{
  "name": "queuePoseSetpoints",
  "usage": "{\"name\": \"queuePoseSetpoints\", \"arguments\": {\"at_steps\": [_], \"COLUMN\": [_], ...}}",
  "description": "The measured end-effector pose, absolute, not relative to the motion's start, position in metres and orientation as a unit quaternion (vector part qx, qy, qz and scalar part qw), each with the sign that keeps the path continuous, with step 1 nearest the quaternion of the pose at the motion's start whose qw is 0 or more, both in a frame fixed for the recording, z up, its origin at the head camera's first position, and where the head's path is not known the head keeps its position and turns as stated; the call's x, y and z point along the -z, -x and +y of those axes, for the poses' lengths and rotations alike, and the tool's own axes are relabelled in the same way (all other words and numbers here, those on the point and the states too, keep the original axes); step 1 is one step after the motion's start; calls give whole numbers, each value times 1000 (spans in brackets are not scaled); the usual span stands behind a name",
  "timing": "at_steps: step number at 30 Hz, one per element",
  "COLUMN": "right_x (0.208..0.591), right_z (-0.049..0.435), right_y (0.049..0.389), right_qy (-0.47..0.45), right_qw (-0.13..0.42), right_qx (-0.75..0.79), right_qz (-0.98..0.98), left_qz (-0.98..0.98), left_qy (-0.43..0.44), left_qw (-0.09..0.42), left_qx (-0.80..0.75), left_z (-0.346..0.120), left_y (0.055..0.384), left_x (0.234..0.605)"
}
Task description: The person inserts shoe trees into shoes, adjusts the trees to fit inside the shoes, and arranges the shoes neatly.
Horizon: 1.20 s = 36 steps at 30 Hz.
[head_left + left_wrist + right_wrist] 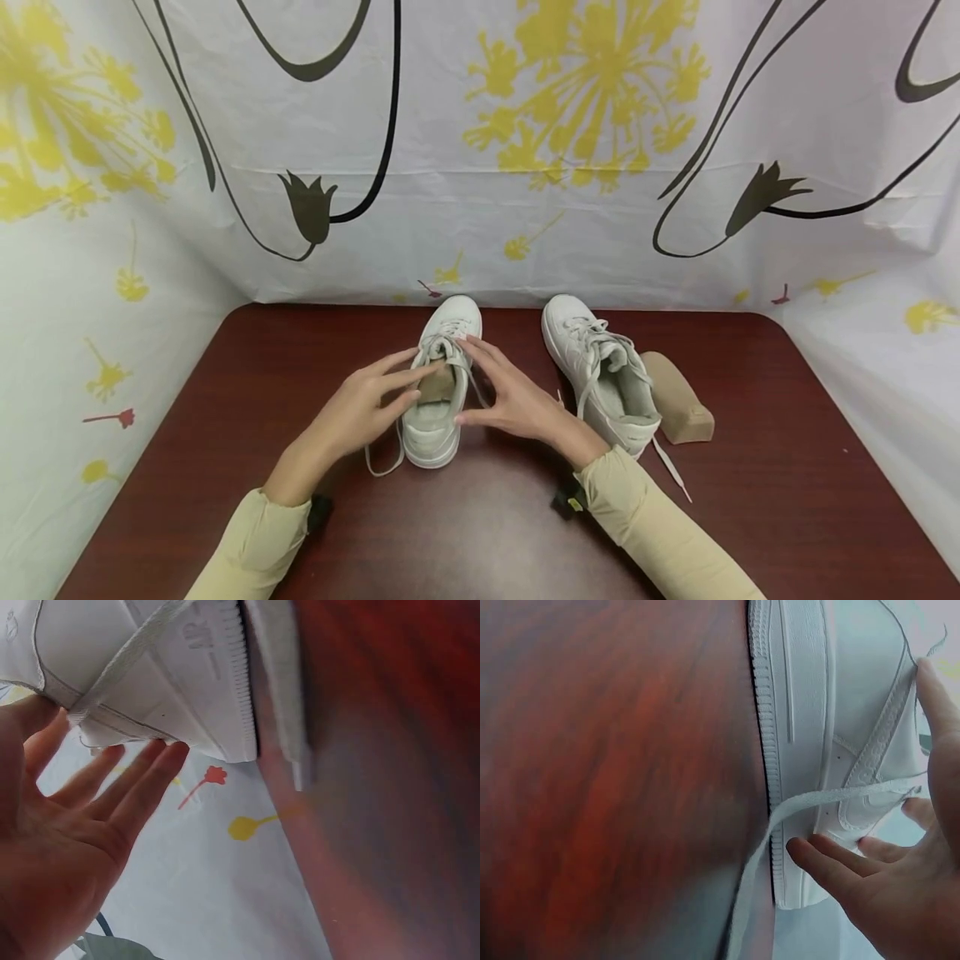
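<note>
A white lace-up sneaker [457, 313] stands on the table with its toe pointing away, loose laces trailing at both sides. Inside its opening sits a tan shoe insert [437, 386], its front part hidden under the tongue and laces. My left hand [358, 408] is at the shoe's left side, fingers spread, fingertips over the collar. On the other side my right hand [519, 402] has its fingers extended along the laces and its thumb near the heel. In the wrist views the fingertips lie right by the white upper [161, 682], and a lace [810, 799] hangs down the side.
A second white sneaker [566, 350] stands to the right, laces loose, its inside bare. Against its right side lies another tan insert [678, 400]. The dark red-brown table [480, 533] ends at a white patterned curtain [420, 208] behind and at both sides.
</note>
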State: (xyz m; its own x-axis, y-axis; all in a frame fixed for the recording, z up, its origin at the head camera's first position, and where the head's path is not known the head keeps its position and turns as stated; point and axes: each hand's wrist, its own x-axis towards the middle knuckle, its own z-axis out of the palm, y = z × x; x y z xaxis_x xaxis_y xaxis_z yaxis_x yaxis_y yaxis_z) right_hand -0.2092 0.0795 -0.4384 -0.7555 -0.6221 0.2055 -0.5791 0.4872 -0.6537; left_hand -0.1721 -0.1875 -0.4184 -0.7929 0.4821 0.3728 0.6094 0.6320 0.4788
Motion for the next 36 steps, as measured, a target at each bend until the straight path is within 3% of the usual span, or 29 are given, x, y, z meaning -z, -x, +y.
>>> {"name": "queuePoseSetpoints", "arguments": {"at_steps": [25, 36], "right_x": [445, 447], "right_z": [77, 71], "right_y": [197, 195], "right_qy": [315, 315], "right_qw": [71, 60], "right_qx": [425, 412], "right_qz": [845, 853], "left_qz": [-867, -873], "left_qy": [301, 293], "left_qw": [71, 13], "left_qx": [391, 388], "left_z": [-199, -199], "left_y": [162, 161], "left_x": [429, 430]}}
